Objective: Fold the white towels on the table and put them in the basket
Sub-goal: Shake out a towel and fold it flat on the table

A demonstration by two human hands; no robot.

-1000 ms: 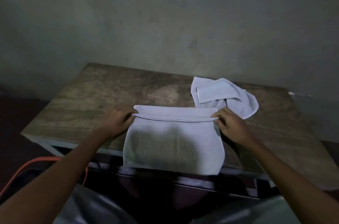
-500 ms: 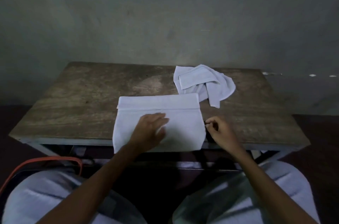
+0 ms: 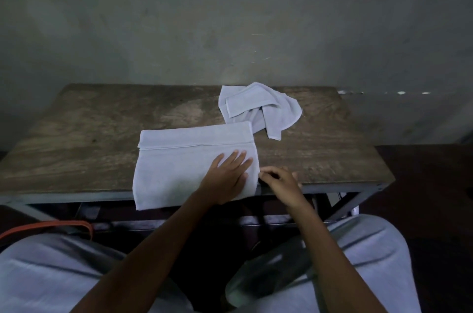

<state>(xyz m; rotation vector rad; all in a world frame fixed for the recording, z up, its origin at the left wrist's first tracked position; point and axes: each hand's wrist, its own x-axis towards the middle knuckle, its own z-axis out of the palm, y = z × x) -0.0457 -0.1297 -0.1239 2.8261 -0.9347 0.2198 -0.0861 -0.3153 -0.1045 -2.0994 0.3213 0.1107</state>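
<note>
Setting: dim room, where we are sitting at a worn wooden table (image 3: 76,148) standing against a grey wall (image 3: 230,18).
Towel: the half-folded towel (image 3: 179,164) is lying at centre frame, its near edge hanging over the table's front.
Left hand: our left hand (image 3: 227,174) is pressing flat on the towel's right part, fingers straight and slightly spread.
Right hand: our right hand (image 3: 281,184) is curling thumb and forefinger onto the towel's right edge, seemingly pinching it.
Second towel: a crumpled towel (image 3: 261,107) is waiting at upper right of centre, just behind the first one's far corner.
Basket: we are not making it out; an orange curved rim (image 3: 51,225) at lower left may belong to it.
Risk: we are judging that pulling the pinched edge across while the palm is pinning the layers could drag them askew. The overhanging part could also slide off the front.
</note>
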